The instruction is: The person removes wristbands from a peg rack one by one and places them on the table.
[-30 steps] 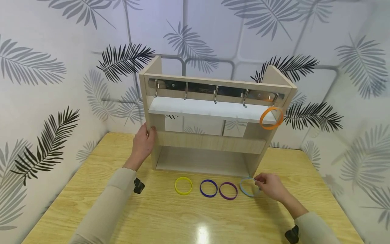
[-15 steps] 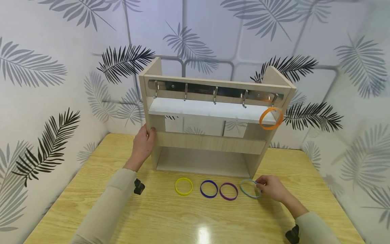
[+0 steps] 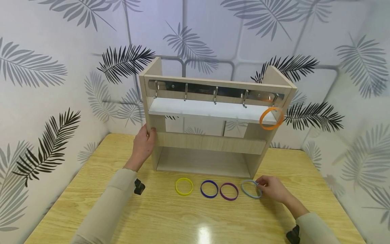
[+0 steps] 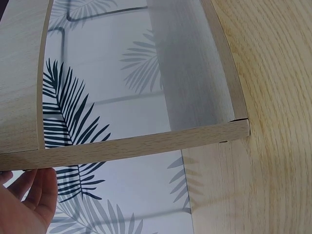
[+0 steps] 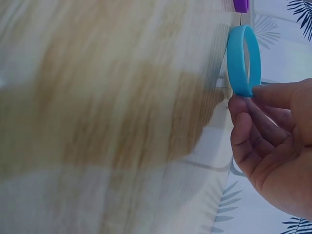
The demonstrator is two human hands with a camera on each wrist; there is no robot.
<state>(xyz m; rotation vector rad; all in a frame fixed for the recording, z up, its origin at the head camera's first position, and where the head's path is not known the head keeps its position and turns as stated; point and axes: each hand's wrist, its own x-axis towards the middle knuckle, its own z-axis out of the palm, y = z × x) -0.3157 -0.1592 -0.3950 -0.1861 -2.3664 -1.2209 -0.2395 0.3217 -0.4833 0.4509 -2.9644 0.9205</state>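
A light wooden shelf unit (image 3: 210, 144) stands on the table, with a metal strip of several hooks (image 3: 201, 88) along its upper front. My left hand (image 3: 144, 141) grips the unit's left side panel (image 4: 117, 148). An orange wristband (image 3: 262, 124) hangs from the rightmost hook. In front of the unit lie a yellow wristband (image 3: 176, 190), a dark blue wristband (image 3: 209, 196) and a purple wristband (image 3: 229, 198). At the right end of this row, my right hand (image 3: 273, 189) pinches the edge of a light blue wristband (image 5: 236, 61) between thumb and fingertips.
The wood-grain table (image 3: 170, 220) reaches back to a leaf-patterned wall (image 3: 210, 30). A white inner shelf (image 3: 198, 107) runs behind the hooks. Small black devices (image 3: 139, 186) are worn on both wrists.
My right hand and the light blue wristband have shifted very slightly right and towards the front. The left hand keeps its grip on the side panel; the other wristbands look unmoved.
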